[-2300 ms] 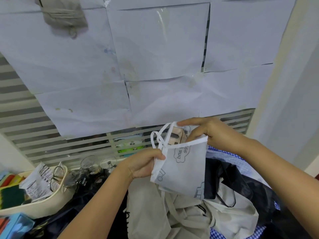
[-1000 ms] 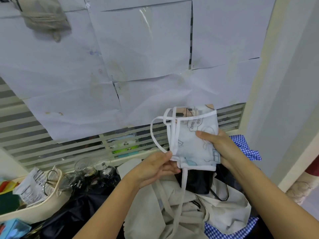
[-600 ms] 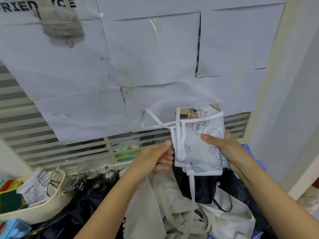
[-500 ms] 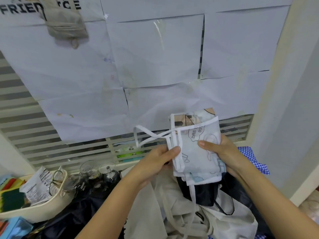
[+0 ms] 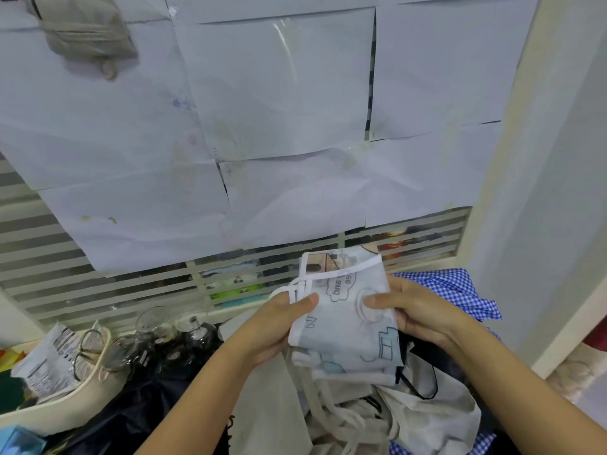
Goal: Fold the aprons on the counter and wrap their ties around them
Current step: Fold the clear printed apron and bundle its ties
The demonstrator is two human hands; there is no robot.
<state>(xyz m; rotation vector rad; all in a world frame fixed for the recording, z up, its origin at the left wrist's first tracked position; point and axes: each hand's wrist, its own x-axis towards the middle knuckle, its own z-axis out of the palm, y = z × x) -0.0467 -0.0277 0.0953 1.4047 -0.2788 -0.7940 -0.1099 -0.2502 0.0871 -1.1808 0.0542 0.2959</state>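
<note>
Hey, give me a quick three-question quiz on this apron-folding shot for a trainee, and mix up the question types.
1. True or false: both the left hand and the right hand grip the folded printed apron.
2. Which cloth lies just beyond the right hand? A) blue checked cloth B) red striped towel C) plain green sheet
3. Fill in: the apron's white ties gather at the ___ hand.
Key: 1 true; 2 A; 3 left.
</note>
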